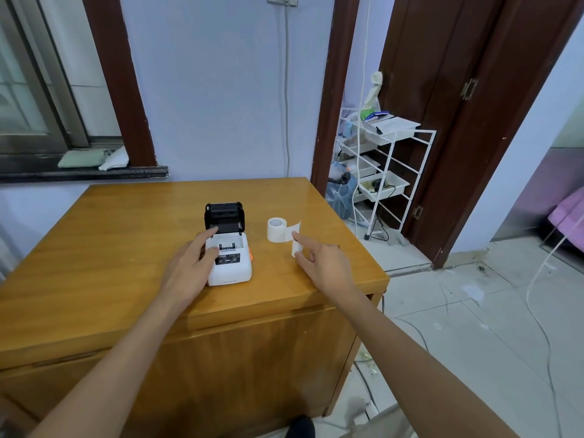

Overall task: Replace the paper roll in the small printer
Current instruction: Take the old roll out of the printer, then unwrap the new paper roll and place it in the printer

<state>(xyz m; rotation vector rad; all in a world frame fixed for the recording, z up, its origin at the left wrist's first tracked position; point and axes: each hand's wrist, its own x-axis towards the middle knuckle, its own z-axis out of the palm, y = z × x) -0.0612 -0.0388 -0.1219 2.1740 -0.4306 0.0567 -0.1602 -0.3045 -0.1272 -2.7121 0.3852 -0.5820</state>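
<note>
Steadying the small printer [228,260] with my left hand [189,263], fingers spread flat against its side and gripping nothing, I see the black lid [224,216] raised and the bay apparently empty. My right hand [322,263] hangs open, fingertips at the loose tail [296,240] of the paper roll [276,229] upright on the wooden table [126,248]. Pulling that tail could unspool or topple it.
</note>
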